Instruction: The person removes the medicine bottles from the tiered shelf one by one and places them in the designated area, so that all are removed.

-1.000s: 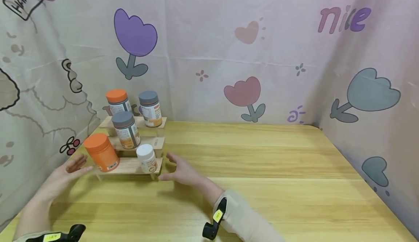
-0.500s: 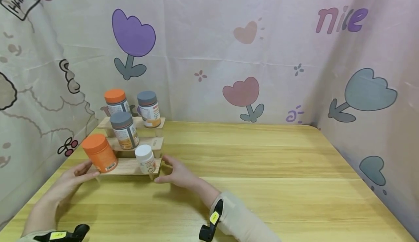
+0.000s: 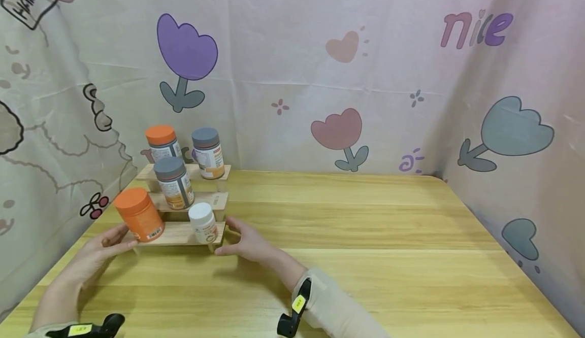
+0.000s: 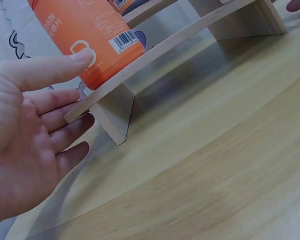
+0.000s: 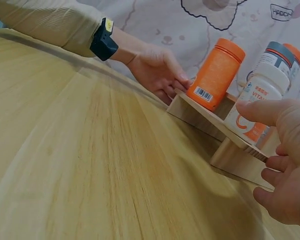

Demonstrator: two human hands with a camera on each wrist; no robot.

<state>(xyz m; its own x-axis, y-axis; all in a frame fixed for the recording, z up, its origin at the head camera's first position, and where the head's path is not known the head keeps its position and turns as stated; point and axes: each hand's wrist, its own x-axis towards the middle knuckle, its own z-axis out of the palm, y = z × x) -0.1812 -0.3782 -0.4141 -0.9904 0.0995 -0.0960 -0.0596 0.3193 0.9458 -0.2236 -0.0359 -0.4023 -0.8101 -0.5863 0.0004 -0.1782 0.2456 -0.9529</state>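
Observation:
A three-tier wooden display rack point(image 3: 180, 233) stands on the table at the left with bottles on its steps. On the lowest step are an orange bottle point(image 3: 145, 220) and a small white bottle point(image 3: 204, 226). My left hand point(image 3: 98, 254) is at the rack's left end, its fingertips point(image 4: 82, 122) right at the plank's end and its thumb across the orange bottle in the left wrist view. At the opposite end is my right hand point(image 3: 249, 241), fingers at the plank's edge and thumb point(image 5: 260, 111) overlapping the white bottle in the right wrist view. Both hands have extended, relaxed fingers.
A grey-lidded bottle point(image 3: 175, 188) stands on the middle step. The top step holds another grey-lidded bottle point(image 3: 209, 158) and an orange-lidded one point(image 3: 162, 142). A printed curtain point(image 3: 274, 48) hangs behind and beside the wooden table point(image 3: 365, 226).
Over the last second my left hand has come right and my right hand slightly left, up to the rack's two ends. The rack and bottles keep their places.

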